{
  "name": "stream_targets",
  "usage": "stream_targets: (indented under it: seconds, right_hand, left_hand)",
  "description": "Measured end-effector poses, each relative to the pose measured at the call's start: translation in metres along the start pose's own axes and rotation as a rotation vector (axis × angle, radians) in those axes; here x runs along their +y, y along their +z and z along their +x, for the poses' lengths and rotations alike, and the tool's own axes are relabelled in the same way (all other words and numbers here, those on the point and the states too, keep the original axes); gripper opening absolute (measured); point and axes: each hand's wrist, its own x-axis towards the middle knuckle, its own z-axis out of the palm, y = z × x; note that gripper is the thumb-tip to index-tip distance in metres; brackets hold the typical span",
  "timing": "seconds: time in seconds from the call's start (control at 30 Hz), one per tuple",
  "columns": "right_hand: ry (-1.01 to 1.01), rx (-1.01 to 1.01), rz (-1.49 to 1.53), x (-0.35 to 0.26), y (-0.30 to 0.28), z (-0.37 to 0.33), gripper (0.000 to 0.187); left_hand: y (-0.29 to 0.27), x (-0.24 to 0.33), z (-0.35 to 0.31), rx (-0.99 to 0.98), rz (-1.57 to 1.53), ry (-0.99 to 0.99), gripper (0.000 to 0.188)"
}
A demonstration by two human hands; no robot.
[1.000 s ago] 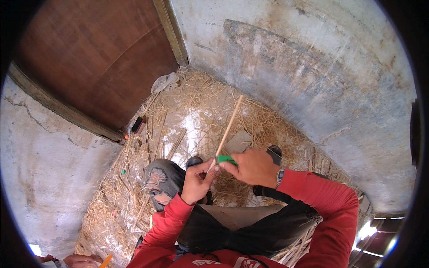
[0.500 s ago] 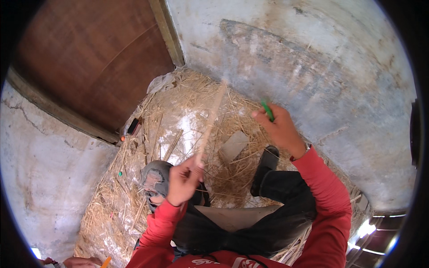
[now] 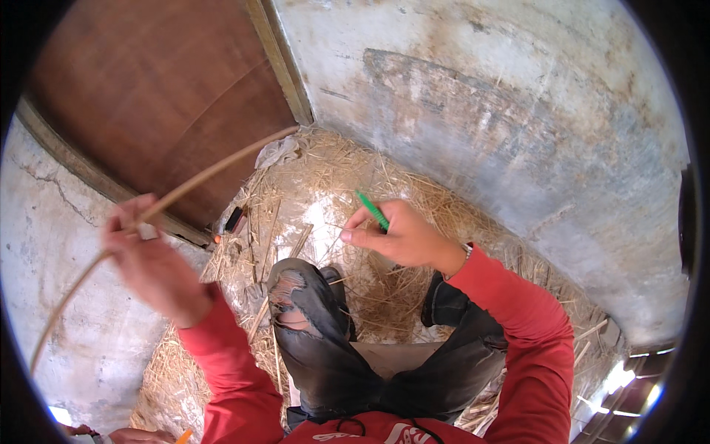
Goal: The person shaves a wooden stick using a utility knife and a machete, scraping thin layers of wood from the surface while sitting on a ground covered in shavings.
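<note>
Head view: A person's left hand [image 3: 151, 255], blurred, pinches a long, bowed wooden strip [image 3: 200, 177] between thumb and fingers, well above the floor [image 3: 323, 211]. One end shows by the floor's far corner, beside the door [image 3: 163, 74]; the other hangs before the left wall [image 3: 44, 244]. The right hand [image 3: 407, 233] has its fingers closed around a green tool [image 3: 372, 210], apart from the strip. The strip appears already slender; whether any trimming remains cannot be told.
</note>
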Motion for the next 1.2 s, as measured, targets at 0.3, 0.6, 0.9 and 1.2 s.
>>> stream_targets:
  seconds: [0.3,0.6,0.9,1.2]
  right_hand:
    - [0.25,-0.012,0.763,-0.003,0.026,-0.001,0.039]
    - [0.089,0.232,0.504,-0.009,-0.036,0.007,0.038]
    - [0.088,0.249,0.213,0.013,-0.051,0.008,0.046]
    - [-0.062,-0.087,-0.701,-0.017,0.009,-0.04,0.047]
  left_hand:
    - [0.065,-0.019,-0.195,-0.065,-0.302,-0.304,0.033]
    - [0.003,-0.029,-0.201,-0.865,-0.634,-1.263,0.091]
    - [0.018,-0.003,-0.206,-0.652,-0.318,-1.283,0.05]
    - [0.026,-0.016,-0.201,-0.458,-0.119,-1.2,0.045]
